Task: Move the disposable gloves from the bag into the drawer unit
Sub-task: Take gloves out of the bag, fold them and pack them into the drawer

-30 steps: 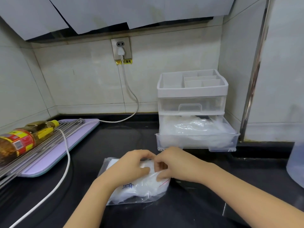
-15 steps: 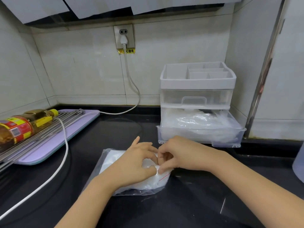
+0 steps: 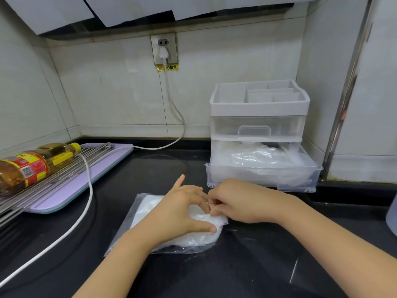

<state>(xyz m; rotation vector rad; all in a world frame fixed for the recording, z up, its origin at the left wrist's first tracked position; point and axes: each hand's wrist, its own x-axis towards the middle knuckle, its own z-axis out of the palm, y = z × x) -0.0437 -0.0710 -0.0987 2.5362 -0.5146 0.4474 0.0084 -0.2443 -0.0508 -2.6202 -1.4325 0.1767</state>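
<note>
- Hands first: the left hand (image 3: 182, 209) lies over the bag (image 3: 137, 220), its thumb and curled fingers gripping the right end by the thin red line, while the index finger sticks up.
- The right hand (image 3: 238, 201) meets it there — fingers curled, pinching the bag's edge; I cannot see the fingertips themselves.
- I see the bag lying flat on the black counter (image 3: 236, 276), near and left of centre, with white gloves (image 3: 197, 239) bunched inside it.
- The drawer unit (image 3: 257, 108) stands far right against the tiled wall. Its lower drawer (image 3: 262, 179) is pulled out and holds crumpled clear plastic — the upper drawer (image 3: 255, 129) is pushed in.
- On the left an oil bottle (image 3: 28, 166) lies on a metal rack (image 3: 53, 175) over a purple board (image 3: 86, 179).
- A white cable (image 3: 86, 203) runs from the wall socket (image 3: 164, 48) across the counter.
</note>
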